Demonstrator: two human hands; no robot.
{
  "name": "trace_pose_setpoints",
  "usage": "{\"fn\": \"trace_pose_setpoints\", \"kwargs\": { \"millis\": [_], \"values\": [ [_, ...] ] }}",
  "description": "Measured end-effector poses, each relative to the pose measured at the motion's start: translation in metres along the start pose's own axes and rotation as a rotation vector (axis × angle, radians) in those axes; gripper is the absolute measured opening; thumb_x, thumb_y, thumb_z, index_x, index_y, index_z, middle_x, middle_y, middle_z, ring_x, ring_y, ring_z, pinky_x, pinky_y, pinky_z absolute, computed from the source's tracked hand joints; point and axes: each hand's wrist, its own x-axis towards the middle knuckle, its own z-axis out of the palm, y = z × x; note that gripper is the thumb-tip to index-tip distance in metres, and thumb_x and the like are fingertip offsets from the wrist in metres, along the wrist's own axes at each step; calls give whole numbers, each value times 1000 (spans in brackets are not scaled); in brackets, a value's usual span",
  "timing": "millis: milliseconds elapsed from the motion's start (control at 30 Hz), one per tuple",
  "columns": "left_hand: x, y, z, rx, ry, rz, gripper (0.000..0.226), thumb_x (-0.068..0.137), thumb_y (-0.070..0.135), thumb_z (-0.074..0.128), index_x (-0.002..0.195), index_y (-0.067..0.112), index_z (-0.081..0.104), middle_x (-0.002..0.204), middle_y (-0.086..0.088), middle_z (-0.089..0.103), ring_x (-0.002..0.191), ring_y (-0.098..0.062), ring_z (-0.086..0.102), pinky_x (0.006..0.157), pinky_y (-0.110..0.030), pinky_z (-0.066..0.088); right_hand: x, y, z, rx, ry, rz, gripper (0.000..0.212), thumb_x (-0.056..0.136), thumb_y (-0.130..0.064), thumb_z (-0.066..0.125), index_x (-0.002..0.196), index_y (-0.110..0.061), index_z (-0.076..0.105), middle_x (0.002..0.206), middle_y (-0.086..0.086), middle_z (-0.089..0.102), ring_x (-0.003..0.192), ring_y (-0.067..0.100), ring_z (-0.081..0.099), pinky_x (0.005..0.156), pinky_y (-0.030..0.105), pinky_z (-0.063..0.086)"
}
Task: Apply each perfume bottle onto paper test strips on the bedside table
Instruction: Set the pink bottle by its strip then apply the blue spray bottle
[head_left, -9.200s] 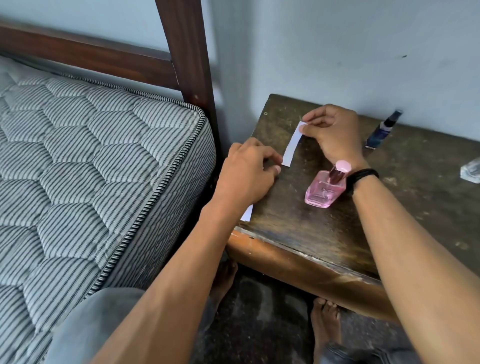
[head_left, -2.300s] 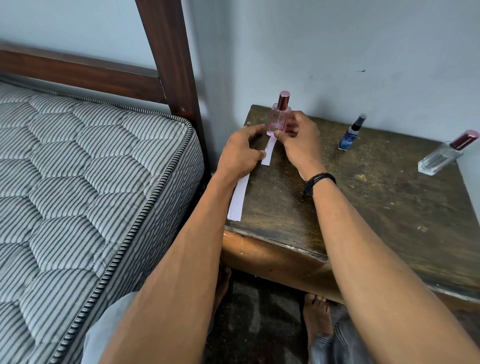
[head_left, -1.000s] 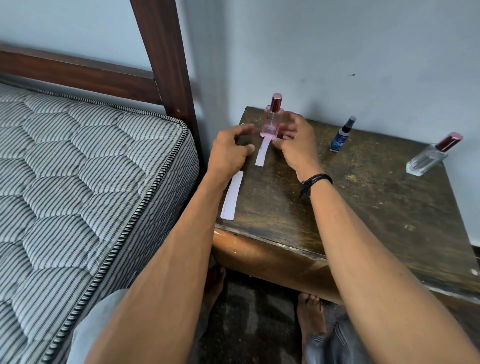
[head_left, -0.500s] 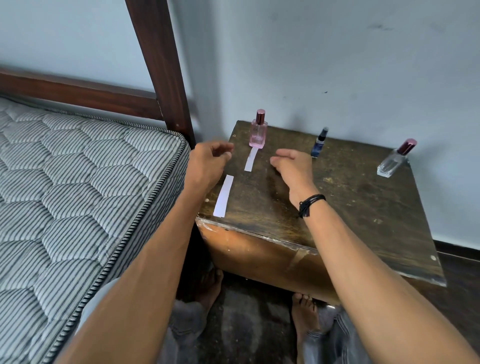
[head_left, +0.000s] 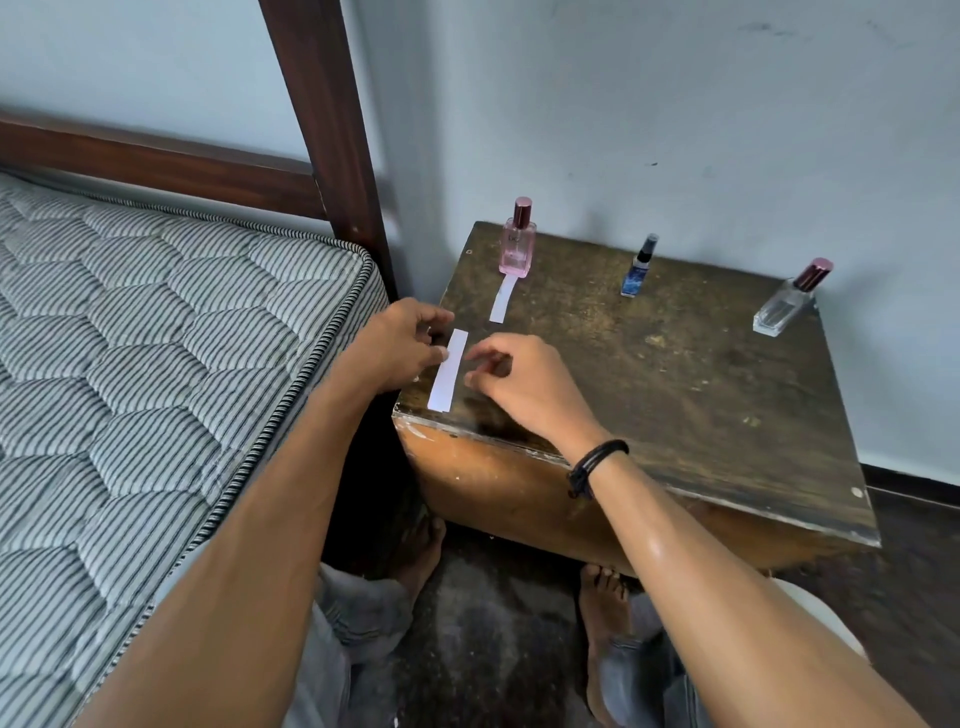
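A pink perfume bottle (head_left: 516, 247) stands upright at the far left of the bedside table (head_left: 675, 395), on the far end of a short paper strip (head_left: 502, 300). A small blue spray bottle (head_left: 638, 268) and a clear bottle with a maroon cap (head_left: 785, 301) stand along the wall. A second, longer paper strip (head_left: 449, 372) lies flat near the front left corner. My left hand (head_left: 402, 345) is at this strip's left edge, its thumb tip touching the paper. My right hand (head_left: 519, 379) hovers just right of the strip with loosely curled fingers, holding nothing.
A striped mattress (head_left: 156, 364) presses close to the table's left side, with a dark wooden bedpost (head_left: 332, 135) behind it. The grey wall runs along the table's back edge. My bare feet (head_left: 602, 597) are on the floor under the table's front edge.
Both hands have left the pink bottle and drawn back to the nearer strip at the front left corner. The bottle now stands alone on the short strip.
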Motion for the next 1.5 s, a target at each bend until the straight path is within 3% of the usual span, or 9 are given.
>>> {"fn": "trace_pose_setpoints", "kwargs": {
  "millis": [133,267,433,733,967,1500],
  "values": [
    [3,9,-8,109,-97,49,41,91,0,67,130,13,65,112,-2,58,100,-22,60,84,-30,51,6,-4,9,-79,-33,-37,24,87,-22,79,111,-26,73,92,-10,66,84,7,63,79,28,53],
    [10,7,-10,199,-166,62,53,89,4,70,140,17,58,126,-1,55,105,-16,56,90,-26,46,9,-4,12,-104,-51,-42,30,86,-28,81,114,-27,71,94,-7,64,85,11,63,80,35,55],
    [15,2,-13,241,-234,67,62,86,2,72,143,17,54,134,0,49,111,-17,56,85,-23,43,10,-1,9,-123,-78,-52,36,84,-31,83,118,-27,70,95,-8,61,82,11,59,78,33,53],
    [19,1,-16,248,-279,66,73,78,7,83,144,17,53,130,4,48,109,-14,57,86,-20,38,10,3,13,-146,-52,-70,34,84,-34,81,117,-30,71,92,-10,57,82,9,58,77,34,54],
    [19,3,-13,306,-288,87,80,76,12,85,147,16,49,133,2,46,113,-16,57,88,-21,38,10,2,22,-173,9,-95,45,77,-46,85,114,-26,69,88,-10,53,79,12,56,69,31,49],
    [20,2,-16,292,-329,84,84,76,7,84,150,15,45,138,0,42,118,-19,55,94,-22,40,12,2,23,-122,53,-10,24,81,-38,83,103,-31,74,90,-10,60,84,12,60,71,32,49]
  ]
}}
